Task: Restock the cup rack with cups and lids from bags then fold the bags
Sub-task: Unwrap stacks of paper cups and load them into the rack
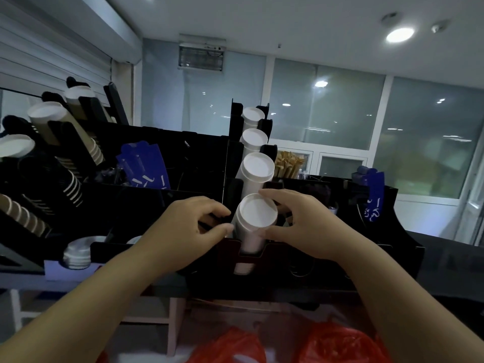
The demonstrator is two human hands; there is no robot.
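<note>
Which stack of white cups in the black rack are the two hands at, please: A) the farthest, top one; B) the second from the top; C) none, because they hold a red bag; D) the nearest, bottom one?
D: the left hand and the right hand close on the nearest white cup stack from either side, with fingers on its sides, while the red bags lie untouched below.

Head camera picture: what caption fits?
Left hand and right hand steady a white cup stack in the black rack, red bags below.
</note>
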